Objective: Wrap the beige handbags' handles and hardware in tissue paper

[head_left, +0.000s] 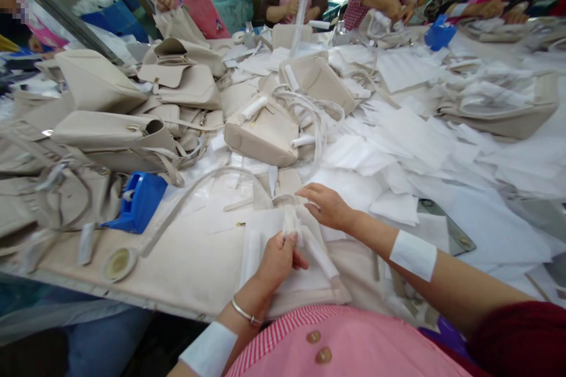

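Observation:
My left hand (pixel 278 262) is closed, its thumb and fingers pinching a strip of white wrapping (pixel 290 218) around what looks like part of a beige strap. Just beyond and to the right, my right hand (pixel 325 206) has its fingers stretched out, with no held thing visible in it. Beneath both hands lies a beige bag, with a white-wrapped handle (pixel 319 253) and a white sheet (pixel 260 227) on it. A long beige strap (pixel 177 215) curves across the table to the left. Exactly how the wrapping sits on the strap is hidden by my fingers.
Beige handbags (pixel 263 132) crowd the middle and left. White foam sheets (pixel 411 135) cover the right, near a phone (pixel 446 227). A blue tape dispenser (pixel 139 203) and a tape roll (pixel 119 264) are at left. Several co-workers handle bags across the table.

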The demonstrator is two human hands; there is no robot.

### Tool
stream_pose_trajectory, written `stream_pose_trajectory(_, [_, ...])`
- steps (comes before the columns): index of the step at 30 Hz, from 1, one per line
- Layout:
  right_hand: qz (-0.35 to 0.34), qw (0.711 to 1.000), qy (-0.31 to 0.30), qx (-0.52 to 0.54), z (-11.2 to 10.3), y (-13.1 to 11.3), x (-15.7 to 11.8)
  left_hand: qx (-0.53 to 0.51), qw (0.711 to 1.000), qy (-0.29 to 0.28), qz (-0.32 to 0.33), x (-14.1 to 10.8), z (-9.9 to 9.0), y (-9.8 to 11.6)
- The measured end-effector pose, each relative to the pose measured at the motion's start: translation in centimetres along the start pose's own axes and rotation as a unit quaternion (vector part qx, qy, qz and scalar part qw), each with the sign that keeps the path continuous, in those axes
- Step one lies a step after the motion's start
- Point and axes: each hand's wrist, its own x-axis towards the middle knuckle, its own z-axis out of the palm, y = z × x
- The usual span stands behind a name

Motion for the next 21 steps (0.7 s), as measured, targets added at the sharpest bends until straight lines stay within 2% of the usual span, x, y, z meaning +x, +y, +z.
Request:
stream_pose_trajectory(2, [-0.174,0.983,-0.063,-0.006,-0.5,-0.8,-0.6,-0.008,1.0,-0.016,0.002,0.1,0.1,0.2])
stream_pose_trajectory(3, [-0.23,0.968,-0.098,-0.01,-0.5,-1.2,-0.6,-0.01,1.0,-0.024,0.0,0.1,0.1,0.3])
stream_pose_trajectory(5, [-0.295,0.945,-0.139,-0.003,0.3,-1.6,-0.3,-0.007,0.999,-0.041,-0.008,-0.1,0.0,0.6])
stream_pose_trajectory(8, [-0.318,0.94,-0.123,0.025,2.2,-1.1,0.5,-0.005,0.998,-0.056,-0.013,-0.4,-0.4,1.0])
stream_pose_trajectory(12, [-0.251,0.966,-0.069,0.005,4.2,0.2,1.2,-0.043,0.998,-0.045,0.01,-0.7,-0.8,0.9])
stream_pose_trajectory(15, [-0.181,0.981,-0.061,-0.026,3.8,0.4,0.6,-0.077,0.996,-0.033,-0.001,-0.6,-0.9,0.5])
stream_pose_trajectory(17, [-0.093,0.995,-0.032,-0.035,2.7,-0.3,-0.6,-0.116,0.993,-0.022,-0.015,-0.5,-0.9,0.3])
stream_pose_trajectory(19, [0.033,0.999,-0.001,-0.02,1.3,-1.5,-2.6,-0.198,0.979,-0.019,-0.038,-0.4,-1.1,0.3])
stream_pose_trajectory(21, [0.153,0.988,-0.021,0.025,0.2,-3.1,-5.0,-0.285,0.956,-0.026,-0.063,-0.3,-1.6,0.7])
